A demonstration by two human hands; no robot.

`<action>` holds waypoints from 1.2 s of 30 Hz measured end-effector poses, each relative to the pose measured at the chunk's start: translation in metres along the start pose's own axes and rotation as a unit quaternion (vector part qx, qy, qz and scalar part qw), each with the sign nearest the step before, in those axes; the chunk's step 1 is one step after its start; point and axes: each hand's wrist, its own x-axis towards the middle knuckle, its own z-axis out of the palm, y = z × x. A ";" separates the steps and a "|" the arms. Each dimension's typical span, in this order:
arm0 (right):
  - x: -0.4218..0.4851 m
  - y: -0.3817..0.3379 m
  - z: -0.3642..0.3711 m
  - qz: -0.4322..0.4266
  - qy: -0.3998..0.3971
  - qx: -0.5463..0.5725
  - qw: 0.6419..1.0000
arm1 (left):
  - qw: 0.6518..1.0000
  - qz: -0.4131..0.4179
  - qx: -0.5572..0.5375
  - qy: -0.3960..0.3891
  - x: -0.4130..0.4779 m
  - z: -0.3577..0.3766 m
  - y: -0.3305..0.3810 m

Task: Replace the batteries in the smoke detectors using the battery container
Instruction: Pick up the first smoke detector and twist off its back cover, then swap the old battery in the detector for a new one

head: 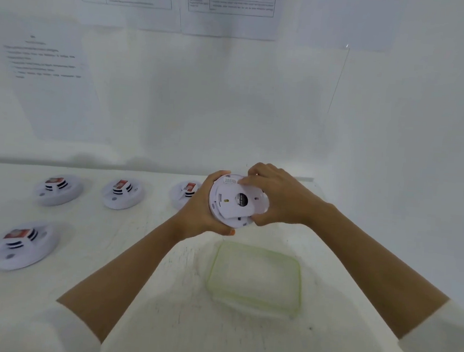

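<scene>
My left hand gripped the smoke detector just beyond the battery container; my right hand pinched its back plate; four other detectors, left of the container, seemingly awaited their turn.

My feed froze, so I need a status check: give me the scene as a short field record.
held detector: off the table, back facing camera
left hand: grips its left rim
right hand: grips its right side, fingers on the back
table detectors: four, one partly behind left hand
battery container: on table near the person, contents unclear
</scene>
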 end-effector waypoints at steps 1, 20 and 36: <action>-0.004 -0.003 -0.001 0.002 0.003 0.005 1.000 | 1.000 0.002 0.001 0.003 -0.005 0.000 0.001; -0.104 -0.034 0.032 0.069 -0.074 0.124 0.987 | 0.994 -0.070 -0.051 0.069 -0.096 0.008 0.019; -0.075 -0.033 0.036 0.140 -0.048 0.239 0.960 | 0.994 -0.062 -0.081 0.048 -0.094 -0.009 0.023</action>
